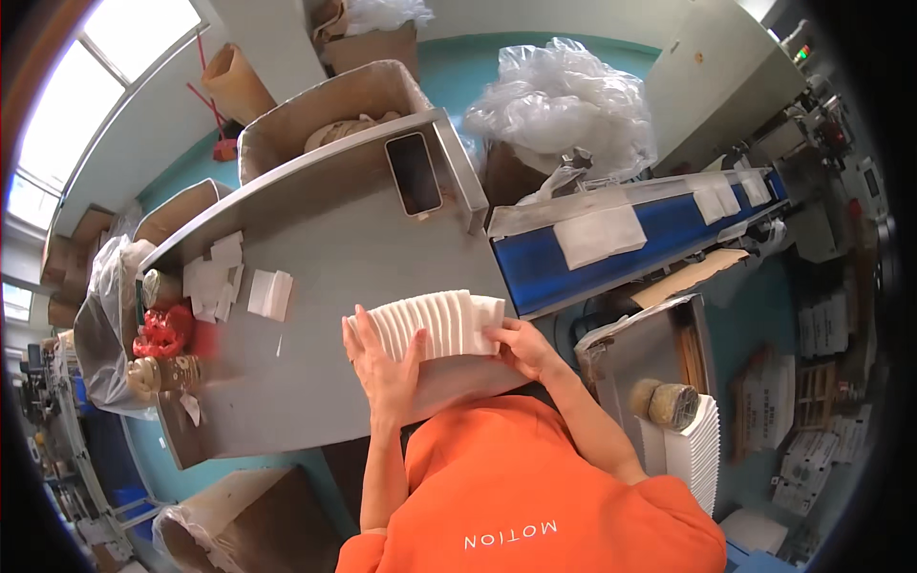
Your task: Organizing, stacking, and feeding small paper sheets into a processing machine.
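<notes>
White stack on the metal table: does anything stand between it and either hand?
Nothing visible does: the left hand lies over the white stack and the right hand touches its right end. The phone lies apart, beyond the stack on the metal table.

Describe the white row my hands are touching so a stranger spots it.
Find the near edge of the grey table. There, the left hand and right hand touch the white row: long and ribbed, unlike the small white pile farther left.
</notes>
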The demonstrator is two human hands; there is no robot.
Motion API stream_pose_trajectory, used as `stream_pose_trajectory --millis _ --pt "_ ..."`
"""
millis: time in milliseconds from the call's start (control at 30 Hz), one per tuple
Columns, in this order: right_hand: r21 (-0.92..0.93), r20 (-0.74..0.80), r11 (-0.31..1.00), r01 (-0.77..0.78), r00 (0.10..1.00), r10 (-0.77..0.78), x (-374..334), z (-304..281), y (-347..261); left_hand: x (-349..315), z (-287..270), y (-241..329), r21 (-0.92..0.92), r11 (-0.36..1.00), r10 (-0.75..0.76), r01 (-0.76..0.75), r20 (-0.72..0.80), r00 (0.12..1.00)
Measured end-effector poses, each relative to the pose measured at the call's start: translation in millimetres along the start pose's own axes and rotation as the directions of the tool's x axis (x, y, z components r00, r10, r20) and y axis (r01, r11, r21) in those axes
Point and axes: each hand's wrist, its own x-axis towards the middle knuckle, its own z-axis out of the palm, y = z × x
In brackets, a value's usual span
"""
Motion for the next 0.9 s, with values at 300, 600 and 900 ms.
stream_pose_trajectory --millis 300,600,900 --pt "-0.469 -0.043 0.802 0.37 0.897 -0.44 10 45 -9 -2 6 16 0.014 1.0 0.003 -0.004 0.103 0.995" --pt "0.127 -0.161 0.978 0.165 0.976 -0.144 10 -3 5 6 0 11 -0.026 0.998 -0.049 0.051 0.055 0.997" --pt "-0.35 -0.048 0.872 0.343 0.923 -0.382 7 43 -7 -1 9 25 0.045 0.997 0.052 -0.056 0.09 0.995"
